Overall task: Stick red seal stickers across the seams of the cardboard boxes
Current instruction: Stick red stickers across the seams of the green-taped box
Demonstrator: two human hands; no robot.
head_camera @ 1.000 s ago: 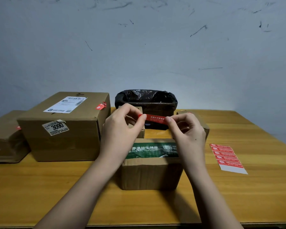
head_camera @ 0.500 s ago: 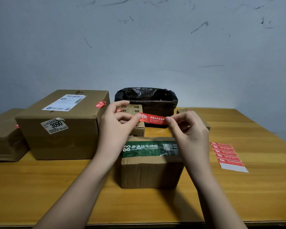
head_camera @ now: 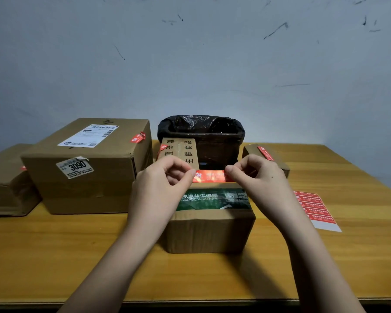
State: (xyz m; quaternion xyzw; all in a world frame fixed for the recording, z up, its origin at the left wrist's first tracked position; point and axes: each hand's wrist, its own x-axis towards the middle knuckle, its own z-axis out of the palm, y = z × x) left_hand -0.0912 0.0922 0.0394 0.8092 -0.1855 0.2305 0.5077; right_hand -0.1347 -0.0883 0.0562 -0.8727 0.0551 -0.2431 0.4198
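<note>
Red seal sticker [head_camera: 210, 176]: we are pinching its ends, left hand [head_camera: 165, 179] and right hand [head_camera: 255, 177], stretching it above the small cardboard box [head_camera: 210, 229] near the table's front edge. Thin, limp, tacky; likely best gripped at the tips.

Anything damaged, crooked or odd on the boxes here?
Yes. The 3090 label on the large box sits tilted with its top corner peeling. That box's red seal at the top edge looks crumpled and lifted, not flat.
</note>
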